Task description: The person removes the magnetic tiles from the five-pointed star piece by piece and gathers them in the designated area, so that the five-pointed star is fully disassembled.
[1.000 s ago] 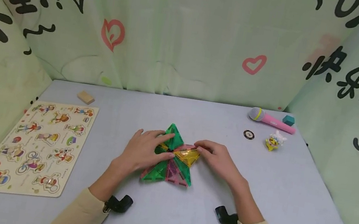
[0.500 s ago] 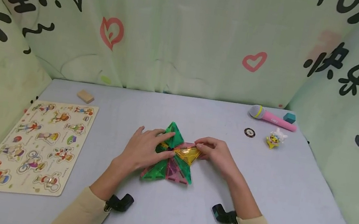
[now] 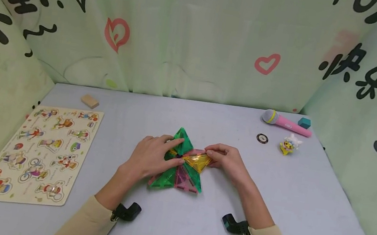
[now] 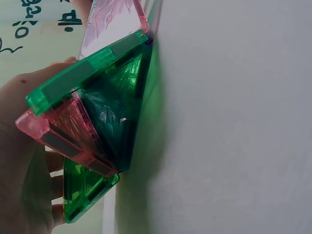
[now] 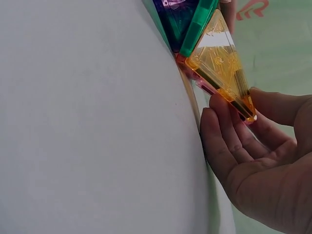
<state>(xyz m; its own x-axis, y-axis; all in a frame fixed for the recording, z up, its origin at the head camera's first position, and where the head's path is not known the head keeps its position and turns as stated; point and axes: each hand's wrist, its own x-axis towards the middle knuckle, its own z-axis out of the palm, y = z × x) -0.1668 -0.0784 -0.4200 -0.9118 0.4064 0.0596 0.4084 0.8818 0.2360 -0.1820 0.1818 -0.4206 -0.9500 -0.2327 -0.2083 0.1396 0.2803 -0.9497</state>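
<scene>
Head view: joined tiles (image 3: pixel 185 177) sit midway between the table's (image 3: pixel 186 231) side edges, gripped by the left hand (image 3: pixel 151 158); black curtain (image 3: pixel 368 116) writing (image 3: pixel 353 61) reads "快乐"; lettering on the microphone (image 3: pixel 288 124), near the far right corner, is illegible.
Left wrist: fingers (image 4: pixel 57 187) wrap the tiles.
Right wrist: the right hand (image 5: pixel 273 170) pinches a yellow tile (image 5: pixel 219 56).

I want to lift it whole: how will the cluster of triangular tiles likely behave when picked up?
The tile cluster is probably light, as its see-through triangles look like plastic. Each tile seems stiff, with straight, framed edges, but the whole may fold or split where pieces meet. The yellow tile looks shiny, so may be slippery.
</scene>
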